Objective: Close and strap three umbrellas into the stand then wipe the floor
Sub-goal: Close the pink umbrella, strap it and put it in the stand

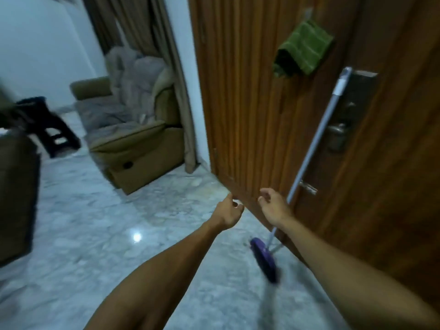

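A mop with a long grey handle [316, 144] leans against the wooden door, its purple head [263, 259] resting on the marble floor [95, 234]. My right hand [275, 206] hovers just left of the handle, fingers curled apart and holding nothing. My left hand [229, 211] is stretched out beside it, loosely curled and empty. No umbrella or stand is in view. The image is blurred by motion.
A wooden door [250, 103] with a metal lock plate [345, 115] fills the right side; a green cloth [302, 51] hangs on it. A tan armchair [133, 139] with grey covers stands at the back, a dark stool [54, 132] to its left, and dark furniture [16, 186] at the left edge.
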